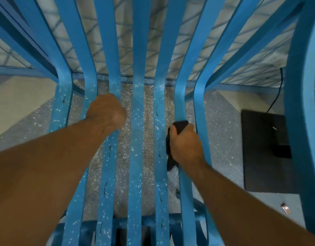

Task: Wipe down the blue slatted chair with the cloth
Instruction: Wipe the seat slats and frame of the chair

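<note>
The blue slatted chair (138,132) fills the head view, its long seat slats speckled with white flecks and running up into the curved backrest. My left hand (107,112) grips one of the left-of-centre slats near the bend, fingers curled under it. My right hand (185,144) holds a dark cloth (171,157) wrapped around a slat to the right of centre, with the cloth bunched above and below the fingers. Part of that slat is hidden by the hand and cloth.
A dark flat mat (263,150) with a black cable (275,96) lies on the speckled floor at the right. A blue armrest (302,103) curves down the right edge. A small wrapper (285,209) lies on the floor at lower right.
</note>
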Motion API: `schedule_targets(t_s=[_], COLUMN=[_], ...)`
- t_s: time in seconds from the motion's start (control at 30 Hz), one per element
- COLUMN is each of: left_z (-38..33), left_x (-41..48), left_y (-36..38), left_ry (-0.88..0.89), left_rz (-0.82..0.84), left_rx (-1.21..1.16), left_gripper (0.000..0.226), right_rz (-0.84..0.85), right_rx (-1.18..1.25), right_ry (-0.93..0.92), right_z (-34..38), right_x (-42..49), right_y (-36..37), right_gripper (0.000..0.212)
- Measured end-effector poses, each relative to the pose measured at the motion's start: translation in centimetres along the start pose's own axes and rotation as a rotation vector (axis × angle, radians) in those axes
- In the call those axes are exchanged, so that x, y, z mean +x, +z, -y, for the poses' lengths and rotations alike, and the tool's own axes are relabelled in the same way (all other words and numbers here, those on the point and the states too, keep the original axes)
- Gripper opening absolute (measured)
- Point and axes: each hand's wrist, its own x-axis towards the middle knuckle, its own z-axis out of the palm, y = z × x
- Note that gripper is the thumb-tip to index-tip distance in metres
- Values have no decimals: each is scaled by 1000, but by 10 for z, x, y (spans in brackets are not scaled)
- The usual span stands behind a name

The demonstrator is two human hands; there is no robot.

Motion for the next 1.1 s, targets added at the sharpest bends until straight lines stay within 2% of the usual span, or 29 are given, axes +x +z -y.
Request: schedule_targets(t_s=[0.1,0.23,0.33,0.47,0.57,0.7,0.93,1.1], left_z=[0,-2,-2,0,1,16,54,71], left_x=[1,-1,-2,-5,-10,-33,-123,-164], left_y=[1,-1,-3,-3,-5,6,48,64], left_ry=[8,8,3,8,14,20,-34,-57], left_rz=[-10,-10,-7,-24,-31,5,18,-4], left_rx=[14,51,50,29,-9,-41,-182,-220], left_gripper=[21,30,25,14,20,34,30,35], right_rz=[-43,-103,-83,-9,55,40,-67,-30], right_rx=[27,57,87,130,67,-2,-36,-52], right_ry=[-21,-51,-88,44,120,100,43,54], right_z=[25,26,-3,-61,-79,-72,-69,-108], right_x=[33,37,6,-68,-108,-94,-99,-160], right_y=[-3,4,12,23,20,13,18,26], right_gripper=[35,48,43,34,35,32,50,63])
